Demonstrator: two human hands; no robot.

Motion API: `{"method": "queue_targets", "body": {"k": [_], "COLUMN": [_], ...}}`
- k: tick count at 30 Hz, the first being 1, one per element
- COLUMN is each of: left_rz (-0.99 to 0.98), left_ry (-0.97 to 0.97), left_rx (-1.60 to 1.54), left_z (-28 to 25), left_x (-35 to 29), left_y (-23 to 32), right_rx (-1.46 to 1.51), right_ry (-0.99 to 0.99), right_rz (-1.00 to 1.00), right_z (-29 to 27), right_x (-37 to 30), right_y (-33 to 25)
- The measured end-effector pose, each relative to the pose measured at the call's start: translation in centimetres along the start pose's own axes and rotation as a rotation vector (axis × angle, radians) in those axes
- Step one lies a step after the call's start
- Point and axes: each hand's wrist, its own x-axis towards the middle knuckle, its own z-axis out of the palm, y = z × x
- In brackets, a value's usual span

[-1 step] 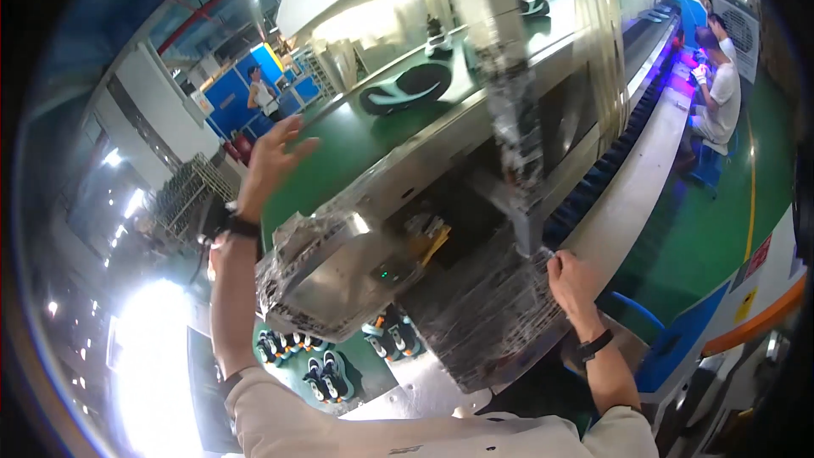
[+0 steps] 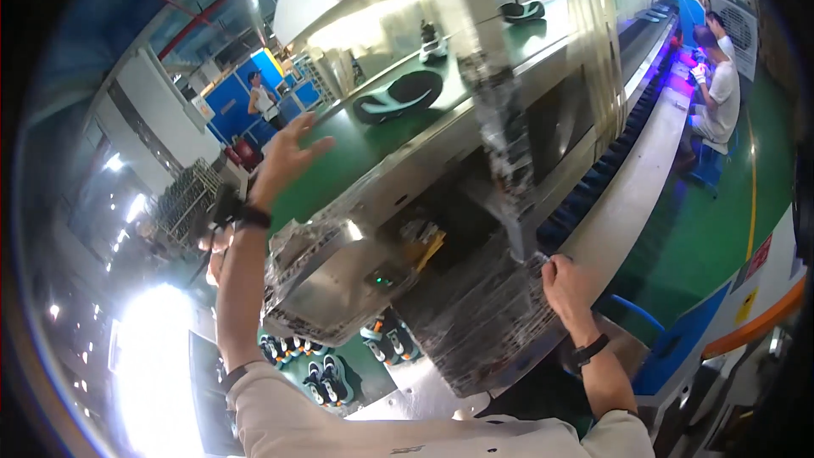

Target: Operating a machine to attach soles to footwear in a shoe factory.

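My left hand (image 2: 292,157) is open, fingers spread, over the near end of the green conveyor belt (image 2: 326,182). Just beyond its fingertips lies a black and pale-green shoe sole (image 2: 398,97), apart from the hand. A shoe (image 2: 432,42) rests farther along the belt, with another dark sole (image 2: 521,13) behind the post. My right hand (image 2: 570,293) is closed at the right corner of a worn, film-wrapped board (image 2: 479,314). Its fingers curl over the board's edge, and their tips are partly hidden.
A film-wrapped metal post (image 2: 500,110) rises between my hands. Below the belt's end, several shoes (image 2: 329,380) stand on a green surface. To the right runs a long white-edged line (image 2: 632,208), where people (image 2: 719,97) sit. Another person (image 2: 263,100) stands at the far left.
My left hand has shifted slightly right, toward the sole. On the belt, the soles and the shoe appear a little farther left. My right hand keeps its place at the board's corner.
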Motion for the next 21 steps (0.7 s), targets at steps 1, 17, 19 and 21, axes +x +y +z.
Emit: {"method": "queue_targets", "body": {"k": [1,17,19,21], "left_rz": [0.050,0.317,0.218,-0.166], "left_ry": [-0.033,0.194,0.196,-0.009], "left_rx": [0.083,0.534,0.564,0.833], "left_z": [2.4,13.8,17.1,13.8], "left_x": [2.9,15.8,14.9,12.5], "left_y": [0.7,-8.9,-2.5,-6.2], "right_rx": [0.026,0.224,0.171,0.164], "right_ry": [0.013,-0.071,-0.083,-0.064], "right_rz": [-0.008,-0.074,-0.029,-0.062], "right_z": [0.0,-0.5,-0.1,-0.1], "right_x": [-0.2,0.7,0.2,0.4], "right_y": [0.2,-0.5,1.8,0.9]}}
